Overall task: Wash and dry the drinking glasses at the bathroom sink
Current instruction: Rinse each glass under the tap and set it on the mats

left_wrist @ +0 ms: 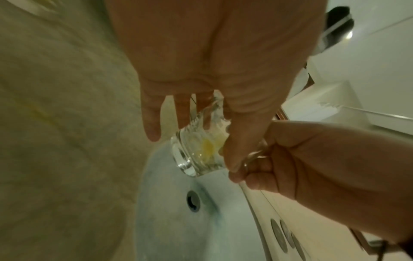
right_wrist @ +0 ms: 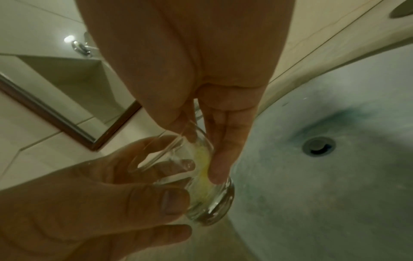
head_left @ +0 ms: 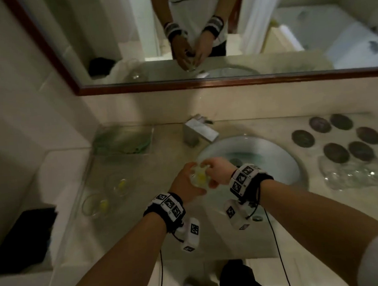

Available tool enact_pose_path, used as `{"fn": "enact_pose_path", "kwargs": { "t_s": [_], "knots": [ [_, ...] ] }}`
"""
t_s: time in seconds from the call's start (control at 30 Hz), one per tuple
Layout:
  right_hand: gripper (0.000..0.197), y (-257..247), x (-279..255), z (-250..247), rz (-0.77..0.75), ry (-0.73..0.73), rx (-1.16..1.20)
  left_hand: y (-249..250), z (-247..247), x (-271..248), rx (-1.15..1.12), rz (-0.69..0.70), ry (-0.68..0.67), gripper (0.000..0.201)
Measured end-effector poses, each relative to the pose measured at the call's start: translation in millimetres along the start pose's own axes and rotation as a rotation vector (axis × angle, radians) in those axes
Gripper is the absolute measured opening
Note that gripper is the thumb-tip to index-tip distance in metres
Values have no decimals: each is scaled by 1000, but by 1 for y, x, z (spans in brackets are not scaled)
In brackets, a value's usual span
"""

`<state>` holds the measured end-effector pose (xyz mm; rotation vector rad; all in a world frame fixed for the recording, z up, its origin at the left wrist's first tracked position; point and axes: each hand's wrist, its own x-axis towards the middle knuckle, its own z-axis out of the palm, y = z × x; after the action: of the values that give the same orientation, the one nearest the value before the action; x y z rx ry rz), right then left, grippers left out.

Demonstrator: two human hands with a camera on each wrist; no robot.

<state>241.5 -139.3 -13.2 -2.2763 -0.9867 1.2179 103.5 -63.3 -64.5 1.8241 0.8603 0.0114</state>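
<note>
The drinking glass (head_left: 199, 179) is held in the air over the near left edge of the sink (head_left: 272, 151), above the basin and not over the counter (head_left: 170, 221), I think so that anything that drips falls into the bowl. The left hand (head_left: 187, 182) is wrapped around the wall of the glass, thumb on one side and fingers on the other, and it holds the glass tilted, with the thick base pointing down toward the drain (right_wrist: 319, 146); this gives the other hand a way into the mouth. The right hand (head_left: 218, 171) pinches the rim: in the right wrist view two fingers (right_wrist: 220, 159) reach inside and press on a yellow residue (right_wrist: 202, 159) on the inner wall, probably to rub it off. No water is seen coming from the tap (head_left: 199, 131). Two more glasses (head_left: 107, 198) with yellow bits stand on a clear tray at the left edge of the counter, so the washing seems to be at an early stage. Dark round coasters (head_left: 336, 137) lie at the far right corner, perhaps for the clean glasses.
</note>
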Motion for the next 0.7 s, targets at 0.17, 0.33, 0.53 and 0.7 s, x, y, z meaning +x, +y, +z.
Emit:
{"fn": "enact_pose_path", "kwargs": {
  "t_s": [0.17, 0.33, 0.53, 0.7],
  "knots": [
    [35, 38, 2, -35, 13, 15, 21, 17, 39, 26, -83, 20, -19, 92],
    [31, 62, 17, -58, -14, -27, 10, 22, 61, 51, -104, -39, -1, 78],
    [18, 73, 57, -84, -48, -86, 165, 21, 68, 74, -213, -170, 99, 79],
    [21, 63, 99, -115, -100, 4, 258, 19, 68, 97, -228, -239, 195, 76]
  ]
}}
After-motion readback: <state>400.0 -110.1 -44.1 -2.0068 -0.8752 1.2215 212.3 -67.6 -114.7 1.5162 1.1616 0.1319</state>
